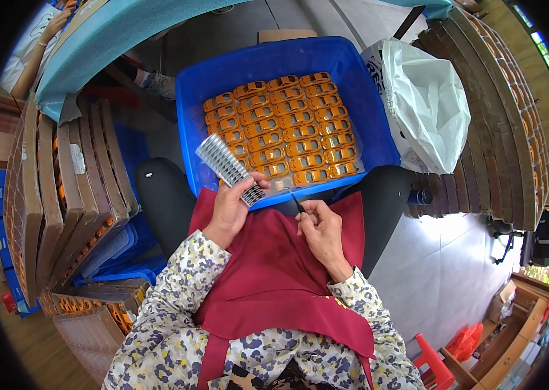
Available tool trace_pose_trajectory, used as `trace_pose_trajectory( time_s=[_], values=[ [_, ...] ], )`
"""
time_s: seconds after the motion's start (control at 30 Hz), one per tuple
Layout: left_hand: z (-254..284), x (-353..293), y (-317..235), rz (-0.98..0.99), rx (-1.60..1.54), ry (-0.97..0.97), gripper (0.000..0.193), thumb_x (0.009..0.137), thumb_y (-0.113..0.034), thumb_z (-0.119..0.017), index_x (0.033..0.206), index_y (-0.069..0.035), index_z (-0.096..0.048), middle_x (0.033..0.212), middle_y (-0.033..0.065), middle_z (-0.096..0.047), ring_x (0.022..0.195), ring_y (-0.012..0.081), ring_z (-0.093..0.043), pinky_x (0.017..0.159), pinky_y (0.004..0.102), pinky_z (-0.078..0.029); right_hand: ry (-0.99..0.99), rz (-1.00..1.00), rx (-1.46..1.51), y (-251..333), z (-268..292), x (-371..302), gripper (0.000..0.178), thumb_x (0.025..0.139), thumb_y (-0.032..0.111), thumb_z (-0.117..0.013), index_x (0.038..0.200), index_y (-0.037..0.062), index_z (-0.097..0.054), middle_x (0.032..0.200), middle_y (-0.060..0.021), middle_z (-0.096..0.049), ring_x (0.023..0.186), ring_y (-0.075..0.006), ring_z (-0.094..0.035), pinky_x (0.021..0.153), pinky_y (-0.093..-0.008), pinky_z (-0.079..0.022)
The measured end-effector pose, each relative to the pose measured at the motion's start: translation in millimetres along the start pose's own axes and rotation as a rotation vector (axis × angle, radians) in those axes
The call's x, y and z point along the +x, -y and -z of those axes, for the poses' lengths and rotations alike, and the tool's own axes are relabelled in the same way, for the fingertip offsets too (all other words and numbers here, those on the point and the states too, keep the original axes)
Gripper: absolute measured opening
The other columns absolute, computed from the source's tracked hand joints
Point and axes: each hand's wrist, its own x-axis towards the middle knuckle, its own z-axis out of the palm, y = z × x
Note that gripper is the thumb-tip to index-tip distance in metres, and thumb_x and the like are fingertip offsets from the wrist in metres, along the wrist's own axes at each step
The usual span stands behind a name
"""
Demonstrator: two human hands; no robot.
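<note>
My left hand is closed on a narrow silver sheet with rows of small black-edged marks, which look like stickers. The sheet slants up over the near left corner of a blue plastic bin. Between the thumb and fingers of my right hand is a thin dark pointed tool. Its tip points up and left, near the bin's front rim; whether it is tweezers or a blade I cannot tell. Inside the bin lie rows of orange toy car bodies, several deep, all turned sideways.
The bin rests between my knees. A white plastic bag stands against its right side. Stacked cardboard trays with orange car bodies rise on the right, and more trays on the left. A red stool is at lower right. Another person's arm shows at upper left.
</note>
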Motion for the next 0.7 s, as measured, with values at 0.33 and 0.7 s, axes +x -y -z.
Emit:
trace_pose_trajectory(
  time_s=[0.33,0.7],
  values=[
    [58.2,139.3,39.8,0.192,0.405,0.020,0.025,0.087,0.000,-0.056,0.109,0.008,-0.059,0.089,0.0136,-0.066,0.075,0.0231,-0.067,0.069,0.0311,-0.056,-0.064,-0.140,0.334,11.6,57.5,43.7,0.011,0.094,-0.003,-0.045,0.103,-0.0036,-0.050,0.089,-0.0127,-0.067,0.056,-0.0108,-0.060,0.044,-0.0175,-0.043],
    [91.5,213.2,189.6,0.435,1.308,-0.353,0.016,0.079,-0.006,-0.068,0.090,0.006,-0.067,0.075,0.0157,-0.066,0.060,0.0223,-0.063,0.053,0.0346,-0.049,-0.170,-0.180,0.418,-4.8,68.6,66.8,0.013,0.090,-0.006,-0.046,0.101,-0.0048,-0.053,0.102,-0.0173,-0.068,0.054,-0.0092,-0.058,0.044,-0.0169,-0.041]
  ],
)
